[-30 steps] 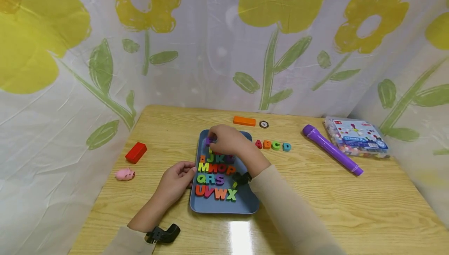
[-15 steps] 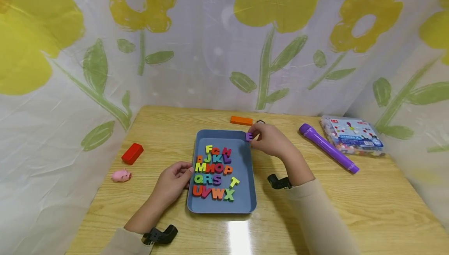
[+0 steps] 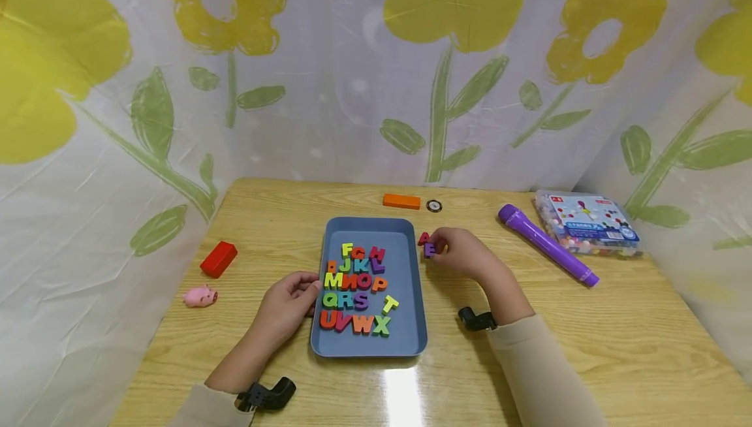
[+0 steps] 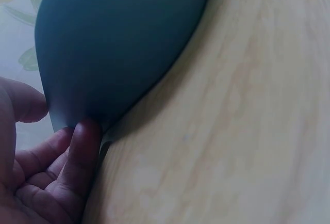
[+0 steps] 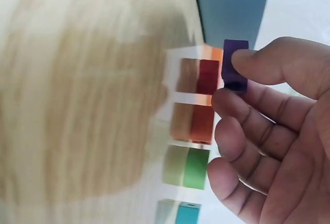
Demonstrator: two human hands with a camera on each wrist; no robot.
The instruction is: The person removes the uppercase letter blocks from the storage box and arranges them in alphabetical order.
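Note:
My right hand [image 3: 467, 256] pinches a purple letter E [image 3: 429, 250] between thumb and fingers, just off the right side of the blue-grey tray [image 3: 367, 228]. Right behind it lies a red letter A [image 3: 423, 238]. The right wrist view shows the purple letter [image 5: 235, 48] edge-on, above a row of a red letter [image 5: 208, 77], an orange letter [image 5: 202, 124], a green letter [image 5: 196, 168] and a cyan letter [image 5: 187, 213]. In the head view the hand hides most of that row. My left hand [image 3: 286, 303] grips the tray's left rim, thumb and fingers on either side of its wall.
Inside the tray are rows of coloured letters, among them a yellow T [image 3: 390, 304]. Behind it lie an orange block [image 3: 402, 202] and a round chip [image 3: 434, 205]. A purple microphone [image 3: 549, 245] and a box of beads [image 3: 587, 224] are right; a red block [image 3: 219, 259] and pink pig [image 3: 200, 296] left.
My right hand has lifted the purple E out of the tray, carried it right over the rim and lowered it beside the red A. The left hand keeps its hold on the tray.

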